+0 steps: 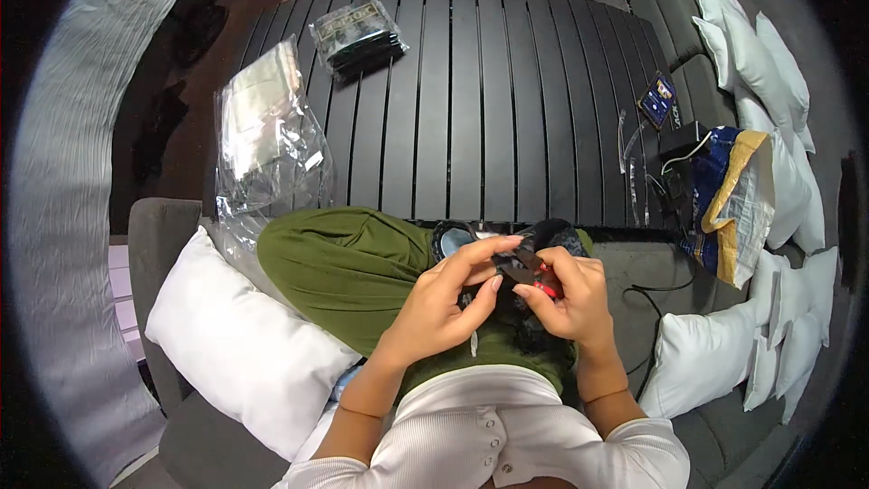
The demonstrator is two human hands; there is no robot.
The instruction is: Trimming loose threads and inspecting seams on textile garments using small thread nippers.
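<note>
Above my lap, both hands hold a small thin black piece [518,265] that looks like fabric or film. My left hand [450,297] pinches its left side between thumb and fingers. Closed close beside it, my right hand [572,297] grips the piece's right side. A small red thing [546,289] shows at the right fingers; its kind is hard to make out. Dark textured material [536,337] lies in my lap below the hands, partly hidden by them.
A black slatted table [466,109] stands ahead. On it lie a stack of clear-wrapped black packets [359,36], a large clear plastic bag [272,140], a phone [658,100] and clear strips [632,172]. A blue-and-yellow bag [738,208] and white pillows [701,358] are at right.
</note>
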